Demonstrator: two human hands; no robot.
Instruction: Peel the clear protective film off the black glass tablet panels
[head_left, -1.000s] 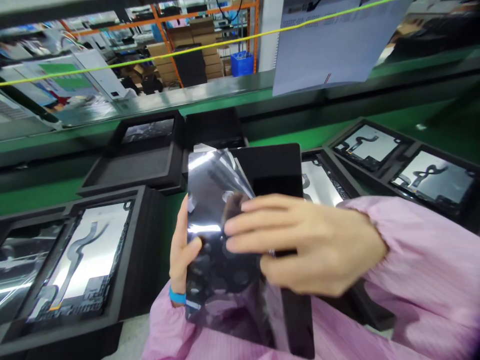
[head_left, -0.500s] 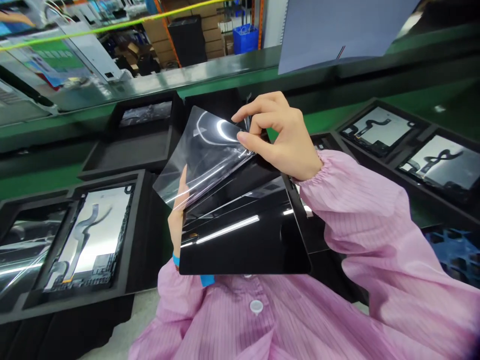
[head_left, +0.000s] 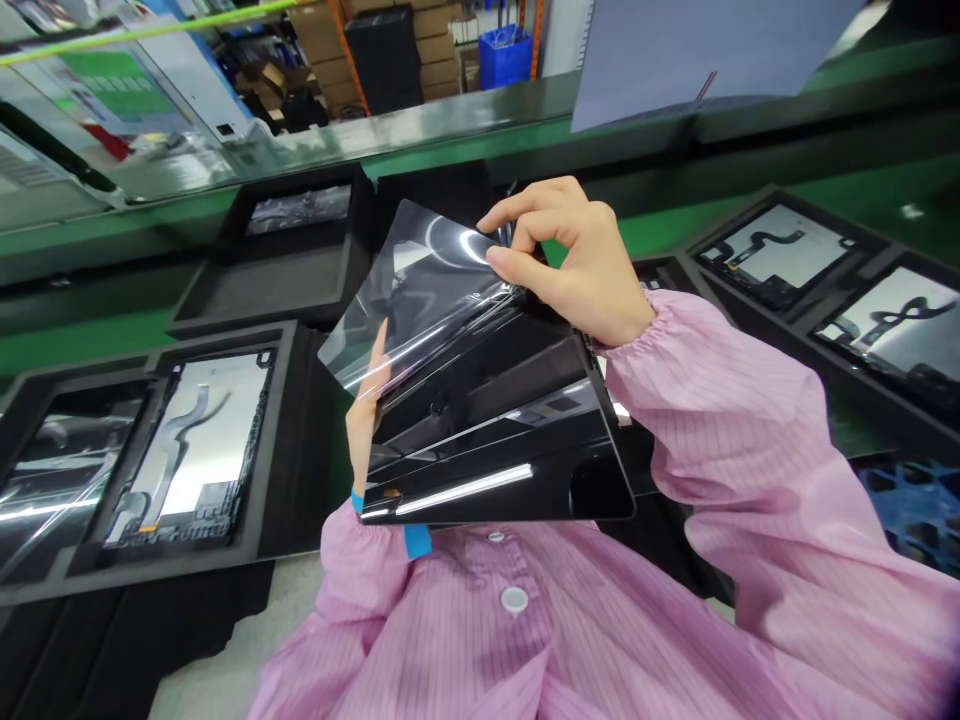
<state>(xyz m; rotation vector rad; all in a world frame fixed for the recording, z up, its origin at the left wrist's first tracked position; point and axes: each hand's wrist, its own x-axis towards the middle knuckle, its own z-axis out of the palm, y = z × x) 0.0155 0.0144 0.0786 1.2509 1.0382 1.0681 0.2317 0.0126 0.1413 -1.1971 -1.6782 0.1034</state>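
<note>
A glossy black panel (head_left: 510, 470) is held flat in front of my chest. My left hand (head_left: 365, 415) grips its left edge, with most of the fingers hidden beneath it. A clear protective film (head_left: 409, 295) is lifted off the panel's far half and curls up to the left. My right hand (head_left: 574, 265) pinches the film's far right corner between thumb and forefinger. Both sleeves are pink.
Black foam trays (head_left: 296, 420) with silvery panel backs (head_left: 191, 445) lie at the left, more trays (head_left: 881, 330) at the right, and one tray (head_left: 270, 295) behind stands without a panel in its near pocket. A green conveyor belt (head_left: 90, 340) runs across. Shelving with boxes stands far behind.
My right hand has gone from lying flat on the panel to pinching the film's far corner and peeling it up. The panel has tipped flatter and the film has risen slightly more.
</note>
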